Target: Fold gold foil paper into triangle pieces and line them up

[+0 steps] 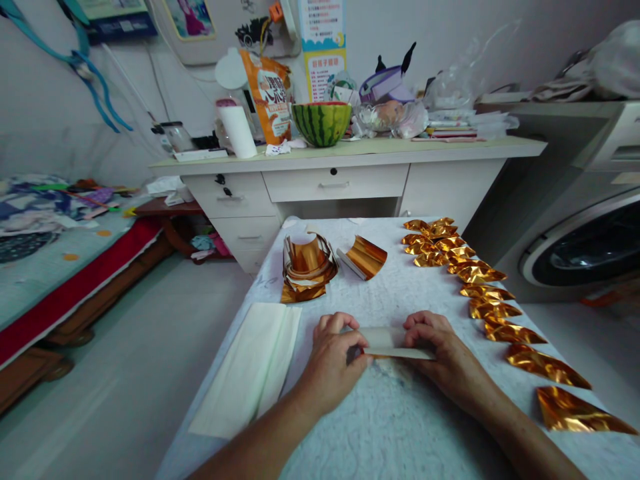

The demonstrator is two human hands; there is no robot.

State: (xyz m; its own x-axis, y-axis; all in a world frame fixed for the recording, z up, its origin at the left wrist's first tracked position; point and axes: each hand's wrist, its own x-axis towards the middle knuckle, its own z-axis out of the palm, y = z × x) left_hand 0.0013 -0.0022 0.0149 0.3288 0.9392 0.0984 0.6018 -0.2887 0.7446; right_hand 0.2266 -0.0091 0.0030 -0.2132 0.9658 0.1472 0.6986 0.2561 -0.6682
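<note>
Between my two hands is a small sheet of paper [384,338], pale side up, its near edge turned up, with a thin gold line below that edge. My left hand [336,357] pinches its left end and my right hand [440,347] pinches its right end, just above the cloth-covered table [380,427]. Beyond my left hand sits a stack of curled gold foil sheets [307,263]. One curled foil sheet [367,257] lies apart, to the right of that stack. Folded gold foil pieces [503,330] run in a line down the table's right side.
Folded pale paper [245,367] lies at the table's left edge. Behind stands a white desk [335,180] carrying a watermelon-patterned bowl [321,125], an orange pouch [270,100] and a paper roll [238,132]. A washing machine [590,173] is on the right, a bed [75,267] on the left.
</note>
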